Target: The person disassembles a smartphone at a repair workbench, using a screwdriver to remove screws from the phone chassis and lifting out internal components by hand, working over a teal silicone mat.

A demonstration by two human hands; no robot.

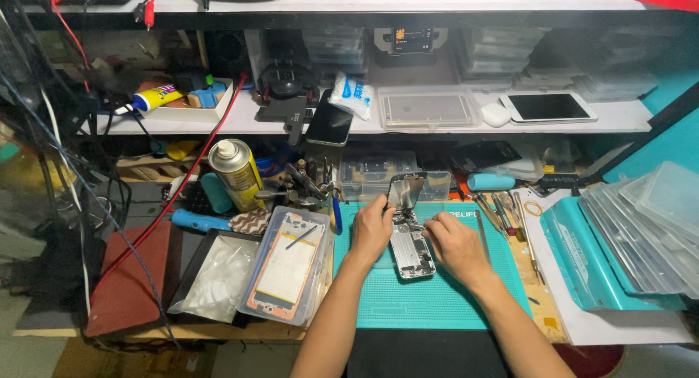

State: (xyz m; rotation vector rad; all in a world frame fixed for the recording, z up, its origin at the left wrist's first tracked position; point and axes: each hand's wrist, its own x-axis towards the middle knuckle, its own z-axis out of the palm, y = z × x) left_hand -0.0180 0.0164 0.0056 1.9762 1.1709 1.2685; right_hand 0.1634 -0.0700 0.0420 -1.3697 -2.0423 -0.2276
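Note:
An opened phone body (411, 251) lies on a teal work mat (429, 298), its screen panel (405, 190) lifted upright at the far end. My left hand (371, 229) rests on the phone's left edge and steadies it near the hinge of the screen. From the right, my right hand (455, 243) reaches in with fingers pinched close over the phone's upper inside; a thin tool may be in them, too small to tell.
Left of the mat sit a clear tray with an orange-framed phone part (287, 265), a black tray with plastic bags (215, 276) and a yellow spray can (237, 173). Hand tools (502, 211) lie right of the mat, stacked clear lids (644, 232) beyond. Shelves behind hold devices.

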